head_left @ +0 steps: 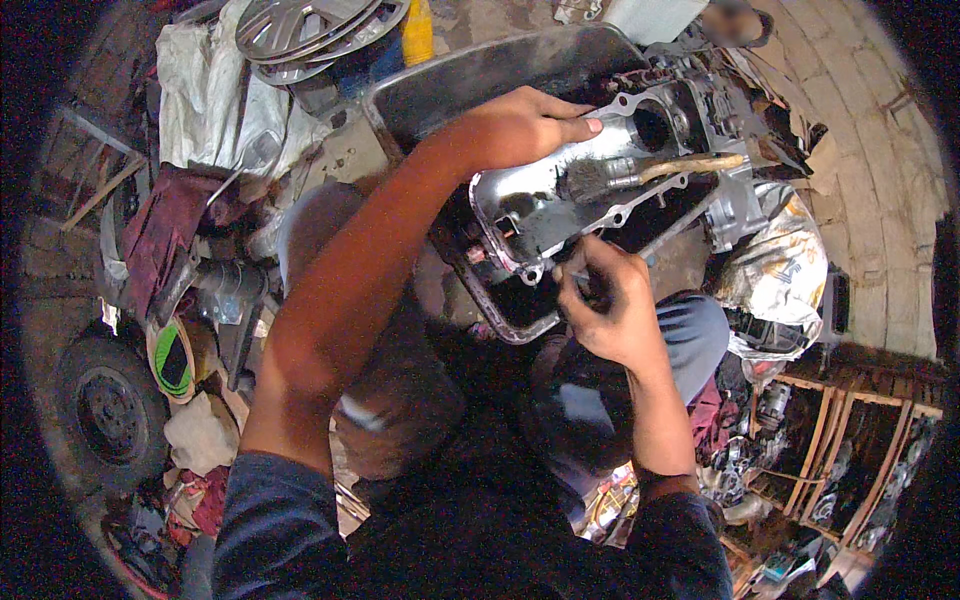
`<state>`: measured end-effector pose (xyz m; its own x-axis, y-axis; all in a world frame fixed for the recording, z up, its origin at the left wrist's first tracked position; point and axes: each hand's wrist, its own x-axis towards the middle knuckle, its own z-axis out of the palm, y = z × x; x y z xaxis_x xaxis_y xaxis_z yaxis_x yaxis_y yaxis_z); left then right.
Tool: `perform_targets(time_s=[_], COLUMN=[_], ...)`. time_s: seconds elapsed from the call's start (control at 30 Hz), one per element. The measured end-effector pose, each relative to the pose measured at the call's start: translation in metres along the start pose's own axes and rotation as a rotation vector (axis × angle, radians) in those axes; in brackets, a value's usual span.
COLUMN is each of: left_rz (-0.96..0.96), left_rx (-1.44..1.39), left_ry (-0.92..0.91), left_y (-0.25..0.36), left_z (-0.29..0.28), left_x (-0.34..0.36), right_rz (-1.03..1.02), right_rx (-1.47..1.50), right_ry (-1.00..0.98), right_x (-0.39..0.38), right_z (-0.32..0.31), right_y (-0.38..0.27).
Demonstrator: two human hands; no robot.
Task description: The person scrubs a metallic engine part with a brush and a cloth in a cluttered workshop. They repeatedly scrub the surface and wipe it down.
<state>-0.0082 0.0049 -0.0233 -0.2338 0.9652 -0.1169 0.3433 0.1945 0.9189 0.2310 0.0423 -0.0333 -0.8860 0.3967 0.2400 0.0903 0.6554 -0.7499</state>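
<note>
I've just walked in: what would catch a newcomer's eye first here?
Probably the shiny metal casing, just above the middle, with a wooden-handled brush lying on it. The left hand is at its far edge, and the right hand, fingers curled, is by its near edge. Off to the far left, a dark wheel stands out.

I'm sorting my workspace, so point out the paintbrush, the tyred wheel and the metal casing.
Paintbrush (624,172), head view: metal ferrule.
Tyred wheel (112,414), head view: rim's centre.
Metal casing (538,182), head view: bare inner surface.
</note>
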Motion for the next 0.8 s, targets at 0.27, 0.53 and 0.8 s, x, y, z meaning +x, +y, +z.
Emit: perform_targets(time_s=[0.27, 0.53, 0.8], left_rz=[-0.002, -0.06, -0.061], left_rx=[0.031, 0.016, 0.048], left_ry=[0.032, 0.043, 0.02], left_y=[0.009, 0.015, 0.017], left_z=[0.003, 0.004, 0.002], left_x=[-0.004, -0.009, -0.007], right_rz=[-0.095, -0.064, -0.111], right_rx=[-0.062, -0.023, -0.072], right_ry=[-0.032, -0.024, -0.058], right_x=[0.0, 0.0, 0.001], right_z=[0.0, -0.001, -0.003], right_y=[0.007, 0.005, 0.004])
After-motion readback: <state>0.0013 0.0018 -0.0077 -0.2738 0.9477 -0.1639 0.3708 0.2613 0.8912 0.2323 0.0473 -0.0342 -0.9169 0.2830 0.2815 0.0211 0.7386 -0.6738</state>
